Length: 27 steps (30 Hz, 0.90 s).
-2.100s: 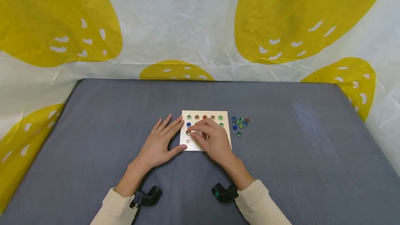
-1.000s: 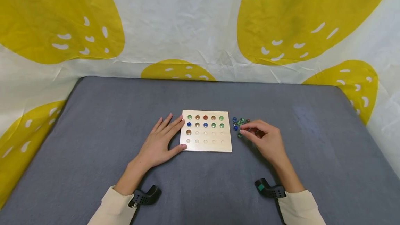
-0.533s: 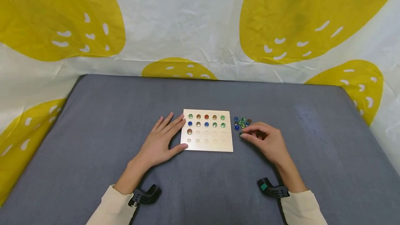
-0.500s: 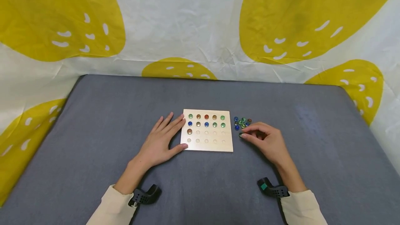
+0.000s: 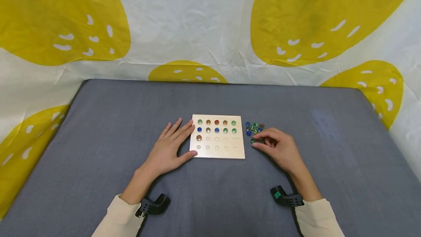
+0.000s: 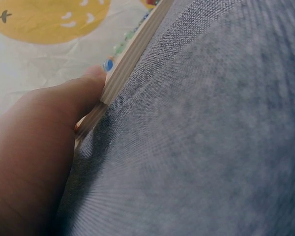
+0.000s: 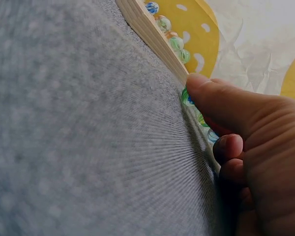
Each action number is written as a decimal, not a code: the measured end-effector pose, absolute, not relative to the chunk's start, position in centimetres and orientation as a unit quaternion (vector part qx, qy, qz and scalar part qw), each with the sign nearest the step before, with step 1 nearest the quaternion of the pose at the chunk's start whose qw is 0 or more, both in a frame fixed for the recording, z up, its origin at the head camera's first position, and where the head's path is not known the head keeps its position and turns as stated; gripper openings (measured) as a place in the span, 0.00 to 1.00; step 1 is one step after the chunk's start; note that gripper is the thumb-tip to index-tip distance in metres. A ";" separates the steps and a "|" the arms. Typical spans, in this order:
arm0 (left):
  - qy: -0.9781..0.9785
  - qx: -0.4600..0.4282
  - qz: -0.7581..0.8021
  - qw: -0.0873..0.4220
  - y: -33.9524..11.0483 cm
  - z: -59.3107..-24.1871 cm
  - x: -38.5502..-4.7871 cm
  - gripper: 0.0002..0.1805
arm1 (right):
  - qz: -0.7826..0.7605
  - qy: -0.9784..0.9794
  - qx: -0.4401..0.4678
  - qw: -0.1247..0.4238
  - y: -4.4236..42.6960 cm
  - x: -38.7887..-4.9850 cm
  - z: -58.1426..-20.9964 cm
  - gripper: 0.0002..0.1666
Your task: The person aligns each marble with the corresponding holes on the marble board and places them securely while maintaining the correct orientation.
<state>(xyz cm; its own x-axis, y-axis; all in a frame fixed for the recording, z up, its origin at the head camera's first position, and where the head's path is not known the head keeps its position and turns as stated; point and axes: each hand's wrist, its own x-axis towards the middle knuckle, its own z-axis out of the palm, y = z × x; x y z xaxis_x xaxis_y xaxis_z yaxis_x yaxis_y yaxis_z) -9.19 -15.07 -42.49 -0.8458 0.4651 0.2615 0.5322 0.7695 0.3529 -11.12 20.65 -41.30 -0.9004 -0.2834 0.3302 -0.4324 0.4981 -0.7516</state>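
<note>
Left hand (image 5: 169, 153): grip spread, touching wooden board (image 5: 230, 153) along left edge. Right hand (image 5: 279, 147): grip pinches green marble (image 5: 252, 141) right of board.

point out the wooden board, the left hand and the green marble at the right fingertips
Wooden board (image 5: 221, 143): head view, bare patch of its top face
Left hand (image 5: 167, 154): head view, back of the hand
Green marble (image 5: 252, 141): head view, its exposed side
</note>
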 end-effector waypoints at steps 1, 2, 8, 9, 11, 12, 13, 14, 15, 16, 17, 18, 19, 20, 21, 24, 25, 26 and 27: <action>-0.937 -0.266 -0.211 0.080 -15.1 -42.5 -9.2 0.42 | 0.453 -0.863 0.209 0.081 20.7 -11.2 -41.4 0.12; -0.937 -0.266 -0.212 0.080 -15.1 -42.5 -9.2 0.42 | 0.450 -0.864 0.210 0.080 20.7 -11.2 -41.5 0.12; -0.936 -0.267 -0.214 0.081 -15.0 -42.5 -9.2 0.42 | 0.431 -0.874 0.211 0.078 20.7 -11.2 -41.7 0.12; -0.936 -0.268 -0.215 0.082 -15.0 -42.5 -9.2 0.42 | 0.428 -0.875 0.210 0.079 20.7 -11.2 -41.7 0.12; -0.935 -0.269 -0.217 0.085 -15.0 -42.4 -9.2 0.42 | 0.425 -0.877 0.210 0.080 20.7 -11.1 -41.7 0.12; -0.934 -0.270 -0.218 0.087 -15.0 -42.4 -9.2 0.42 | 0.424 -0.877 0.211 0.081 20.7 -11.1 -41.7 0.12; -0.933 -0.271 -0.219 0.089 -15.0 -42.4 -9.2 0.42 | 0.425 -0.877 0.210 0.082 20.7 -11.1 -41.7 0.12; -0.932 -0.271 -0.221 0.090 -15.0 -42.4 -9.2 0.42 | 0.426 -0.876 0.210 0.081 20.7 -11.0 -41.7 0.12; -0.932 -0.272 -0.221 0.092 -15.0 -42.4 -9.2 0.42 | 0.426 -0.876 0.210 0.081 20.7 -11.0 -41.7 0.12; -0.932 -0.272 -0.222 0.093 -15.0 -42.4 -9.2 0.42 | 0.427 -0.876 0.209 0.080 20.7 -11.0 -41.7 0.12; -0.932 -0.272 -0.222 0.092 -15.0 -42.4 -9.2 0.42 | 0.427 -0.876 0.208 0.080 20.7 -11.0 -41.7 0.12; -0.932 -0.272 -0.222 0.092 -15.0 -42.4 -9.2 0.42 | 0.426 -0.877 0.209 0.080 20.7 -11.0 -41.7 0.12; -0.933 -0.271 -0.221 0.090 -15.0 -42.4 -9.2 0.42 | 0.424 -0.878 0.208 0.078 20.7 -11.0 -41.7 0.12; -0.933 -0.270 -0.220 0.089 -15.0 -42.4 -9.2 0.42 | 0.422 -0.879 0.207 0.078 20.7 -11.0 -41.7 0.12; -0.934 -0.269 -0.219 0.087 -15.0 -42.4 -9.1 0.42 | 0.421 -0.880 0.207 0.078 20.7 -11.0 -41.7 0.12; -0.936 -0.266 -0.216 0.083 -15.0 -42.5 -9.1 0.42 | 0.418 -0.881 0.205 0.077 20.7 -11.0 -41.8 0.13; -0.936 -0.265 -0.216 0.082 -15.0 -42.5 -9.1 0.42 | 0.417 -0.882 0.205 0.078 20.7 -11.0 -41.8 0.13; -0.936 -0.265 -0.216 0.082 -15.0 -42.5 -9.1 0.42 | 0.417 -0.882 0.205 0.078 20.7 -11.1 -41.9 0.13; -0.936 -0.264 -0.216 0.081 -15.0 -42.5 -9.1 0.42 | 0.417 -0.882 0.205 0.079 20.7 -11.1 -41.9 0.13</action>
<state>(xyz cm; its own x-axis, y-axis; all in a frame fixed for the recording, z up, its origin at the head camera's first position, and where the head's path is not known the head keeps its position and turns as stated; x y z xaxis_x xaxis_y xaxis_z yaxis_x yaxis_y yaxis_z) -9.08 -15.00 -42.49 -0.8468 0.4602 0.2667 0.5305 0.7670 0.3609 -11.08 20.69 -41.93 -0.9031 -0.2960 0.3110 -0.4282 0.5675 -0.7033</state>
